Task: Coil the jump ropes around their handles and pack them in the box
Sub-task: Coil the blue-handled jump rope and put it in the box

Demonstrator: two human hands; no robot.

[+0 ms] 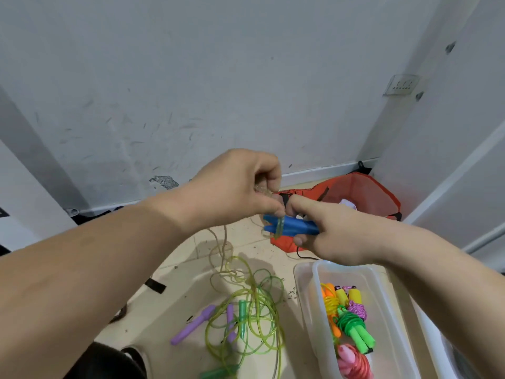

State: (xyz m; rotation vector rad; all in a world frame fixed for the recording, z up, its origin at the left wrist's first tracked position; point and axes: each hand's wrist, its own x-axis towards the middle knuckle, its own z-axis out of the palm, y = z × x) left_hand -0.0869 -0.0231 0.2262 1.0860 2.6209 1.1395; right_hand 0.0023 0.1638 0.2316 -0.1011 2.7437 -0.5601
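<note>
The two hands are held up together in the middle, above the floor [177, 283]. The right hand [328, 231] grips a pair of blue handles [296, 228], which lie side by side and point to the left. Its fingers are curled around them and the thumb is on top. The left hand [235, 187] is closed on a clear rope [279, 228]. It pinches the rope at the left end of the blue handles, where one turn of it goes around them. From there the clear rope hangs down to the floor.

On the near right stands a clear plastic box [314, 302], open at the top. Four coiled ropes lie in it:
- an orange rope [331, 305] along the left wall;
- yellow handles [354, 295] at the far end, with a purple rope [358, 310] wound around them;
- a green bundle [362, 339] in the middle, green rope around green handles;
- a pink bundle [352, 363] at the near end, partly cut off by the edge of the view.

Left of the box, loose ropes [246, 310] of yellow-green colour lie tangled on the floor. Among them are two purple handles [192, 325] and a green handle [242, 318]. I cannot tell which rope belongs to which handle.

Far on the right, a red bag [360, 195] lies open against the wall [191, 77].
</note>
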